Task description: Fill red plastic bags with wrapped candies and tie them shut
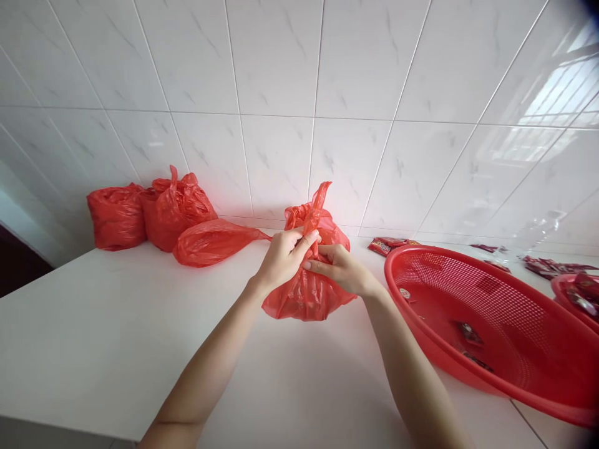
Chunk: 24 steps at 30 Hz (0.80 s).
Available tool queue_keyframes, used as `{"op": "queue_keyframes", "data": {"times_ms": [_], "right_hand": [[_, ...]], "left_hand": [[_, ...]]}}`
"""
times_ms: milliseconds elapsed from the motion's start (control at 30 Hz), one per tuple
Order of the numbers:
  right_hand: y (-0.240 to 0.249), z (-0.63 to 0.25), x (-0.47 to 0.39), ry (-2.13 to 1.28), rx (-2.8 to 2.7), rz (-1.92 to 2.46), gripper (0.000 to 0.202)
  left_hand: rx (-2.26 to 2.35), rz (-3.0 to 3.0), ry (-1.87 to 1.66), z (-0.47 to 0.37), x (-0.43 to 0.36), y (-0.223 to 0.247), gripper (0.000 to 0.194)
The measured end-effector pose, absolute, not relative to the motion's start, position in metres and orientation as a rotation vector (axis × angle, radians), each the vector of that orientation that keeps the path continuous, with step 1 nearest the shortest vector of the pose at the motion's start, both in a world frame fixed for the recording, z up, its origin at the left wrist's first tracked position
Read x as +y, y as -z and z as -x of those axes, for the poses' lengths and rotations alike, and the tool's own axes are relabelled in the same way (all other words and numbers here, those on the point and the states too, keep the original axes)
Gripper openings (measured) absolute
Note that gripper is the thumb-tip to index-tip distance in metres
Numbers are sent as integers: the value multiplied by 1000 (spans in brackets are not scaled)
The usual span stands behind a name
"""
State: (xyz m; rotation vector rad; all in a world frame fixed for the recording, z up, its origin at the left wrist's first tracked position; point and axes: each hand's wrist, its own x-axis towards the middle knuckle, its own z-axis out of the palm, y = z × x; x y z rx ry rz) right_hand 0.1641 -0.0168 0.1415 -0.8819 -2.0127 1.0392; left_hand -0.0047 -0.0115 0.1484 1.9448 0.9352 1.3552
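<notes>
Red plastic bag (306, 293) sat mid-desk (93, 337). Left hand (283, 259) grip pinched bag's twisted top; right hand (344, 269) grip clasped neck. Red basket (505, 312) right; three tied bags (159, 215) far left.

Red bag (306, 293), red basket (491, 312), white marbled tiles (276, 75)

This looks like a home kitchen or a small food-packing corner — glossy white marbled wall tiles (281, 75) run right down to a plain white worktop (116, 337). A big red plastic sieve basket (515, 324) sits there, small red snack sachets (388, 246) lie scattered along the wall, and knotted red plastic bags (154, 215) are lined up — domestic, not industrial.
</notes>
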Motion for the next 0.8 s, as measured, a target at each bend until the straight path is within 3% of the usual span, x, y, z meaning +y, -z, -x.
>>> {"op": "queue_keyframes", "data": {"times_ms": [100, 433, 667, 800], "right_hand": [[-149, -167, -22, -1057, -2015, 811, 36], [-145, -169, -21, -1072, -1742, 930, 48], [-142, -169, -18, -901, -1871, 999, 19], [-142, -170, -19, -900, -2021, 979, 27]], "left_hand": [[912, -1917, -1378, 6, -10, -149, 48], [917, -1849, -1211, 9, -12, -149, 44], [1034, -1896, -1226, 17, -5, -149, 50], [978, -1929, -1278, 26, -3, -155, 46]]}}
